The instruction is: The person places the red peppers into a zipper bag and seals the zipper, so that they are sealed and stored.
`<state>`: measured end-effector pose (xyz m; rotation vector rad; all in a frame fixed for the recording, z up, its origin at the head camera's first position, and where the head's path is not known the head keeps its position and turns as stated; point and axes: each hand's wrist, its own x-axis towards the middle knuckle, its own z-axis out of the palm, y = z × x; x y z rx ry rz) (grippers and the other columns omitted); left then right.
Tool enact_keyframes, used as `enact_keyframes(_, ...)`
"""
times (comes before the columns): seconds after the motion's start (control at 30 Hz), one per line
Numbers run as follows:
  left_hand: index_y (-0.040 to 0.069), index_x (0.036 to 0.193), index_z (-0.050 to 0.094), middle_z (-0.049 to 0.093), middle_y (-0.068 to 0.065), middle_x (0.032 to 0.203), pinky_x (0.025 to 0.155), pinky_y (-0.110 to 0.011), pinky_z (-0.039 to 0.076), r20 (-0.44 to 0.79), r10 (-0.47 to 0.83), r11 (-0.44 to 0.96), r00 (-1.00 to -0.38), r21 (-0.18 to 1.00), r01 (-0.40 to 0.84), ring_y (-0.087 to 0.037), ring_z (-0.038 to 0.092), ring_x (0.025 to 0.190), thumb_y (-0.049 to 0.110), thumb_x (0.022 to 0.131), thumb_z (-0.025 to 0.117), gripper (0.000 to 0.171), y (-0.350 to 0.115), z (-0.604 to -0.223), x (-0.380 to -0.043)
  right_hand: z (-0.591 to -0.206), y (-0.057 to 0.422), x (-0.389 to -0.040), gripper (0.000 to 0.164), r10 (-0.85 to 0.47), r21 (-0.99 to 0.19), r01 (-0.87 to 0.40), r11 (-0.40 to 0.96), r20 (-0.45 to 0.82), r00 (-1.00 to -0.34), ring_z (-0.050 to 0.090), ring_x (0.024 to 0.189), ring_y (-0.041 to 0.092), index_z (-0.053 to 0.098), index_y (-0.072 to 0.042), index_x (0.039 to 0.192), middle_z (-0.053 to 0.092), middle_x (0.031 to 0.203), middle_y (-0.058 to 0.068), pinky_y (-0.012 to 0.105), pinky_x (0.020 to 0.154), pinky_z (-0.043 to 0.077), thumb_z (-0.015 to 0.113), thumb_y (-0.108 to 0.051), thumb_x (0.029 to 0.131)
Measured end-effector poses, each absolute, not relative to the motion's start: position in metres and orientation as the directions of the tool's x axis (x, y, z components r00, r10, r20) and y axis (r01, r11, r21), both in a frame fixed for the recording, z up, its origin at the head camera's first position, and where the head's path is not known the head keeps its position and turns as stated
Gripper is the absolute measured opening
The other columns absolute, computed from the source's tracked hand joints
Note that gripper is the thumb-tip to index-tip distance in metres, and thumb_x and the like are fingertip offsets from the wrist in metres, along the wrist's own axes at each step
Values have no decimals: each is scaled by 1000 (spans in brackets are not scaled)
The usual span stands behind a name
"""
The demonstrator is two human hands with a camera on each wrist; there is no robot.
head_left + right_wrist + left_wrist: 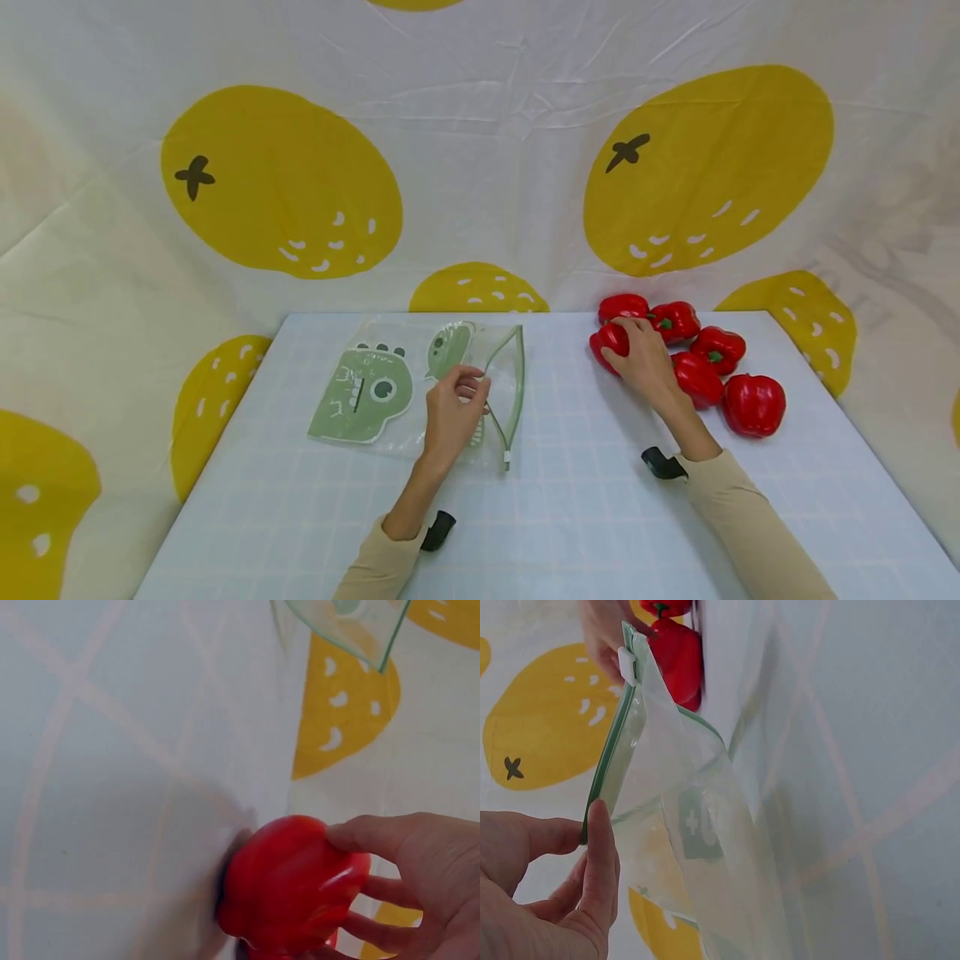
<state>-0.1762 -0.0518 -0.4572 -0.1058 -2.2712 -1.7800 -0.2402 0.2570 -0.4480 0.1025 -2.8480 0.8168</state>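
Observation:
A clear zip bag (pixel 420 454) with a green dinosaur print lies on the table, its green-edged mouth parted toward the right. My left hand (pixel 453 412) pinches the near lip of that mouth between thumb and fingers; in the left wrist view the green zip strip (pixel 609 761) rises from the fingertips to a white slider (pixel 627 666). At the right, my right hand (pixel 643 358) grips a red bell pepper (pixel 609 346), thumb on one side and fingers on the other. In the right wrist view this pepper (pixel 292 881) appears close to the tabletop; contact is hard to tell.
Several other red bell peppers (pixel 753 406) cluster behind and to the right of my right hand on the pale checked tabletop (pixel 570 517). A white curtain with yellow fruit prints (pixel 495 200) hangs at the table's back edge. Black wrist cameras (pixel 438 531) sit on both wrists.

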Motion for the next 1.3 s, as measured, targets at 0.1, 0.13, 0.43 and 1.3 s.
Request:
enact_keyframes(0.1,-1,101,70,68,-11,82,54,-25,59,234,-99,252,-967,946,203,-22,68,68,3,92,74,11,-52,-457,-176,-447,259,-238,71,-13,-520,-106,848,179,-984,43,130,49,48,2,143,45,142,30,69,96,49,84,-13,83)
enact_keyframes(0.13,-1,101,70,68,-11,82,54,-25,59,233,-100,252,-967,946,201,-22,68,68,3,92,74,11,-52,-457,-175,-446,259,-237,71,-12,-522,-104,847,177,-984,44,130,49,49,2,143,45,142,30,69,96,49,84,-14,83)
enact_keyframes(0.43,-1,102,70,68,-11,82,54,-26,59,236,-99,252,-967,946,205,-23,68,68,3,92,74,11,-53,-457,-176,-442,260,-228,69,-18,-585,-141,798,211,-977,43,132,45,48,-1,143,48,144,27,68,98,48,83,-19,85)
enact_keyframes(1.3,-3,106,69,69,-14,86,58,-26,60,231,-64,234,-971,949,210,-26,70,72,3,93,75,16,-55,-455,-176,-453,210,-203,67,-35,-827,-163,538,172,-985,55,125,36,51,-9,143,55,141,15,52,93,57,83,-27,87)
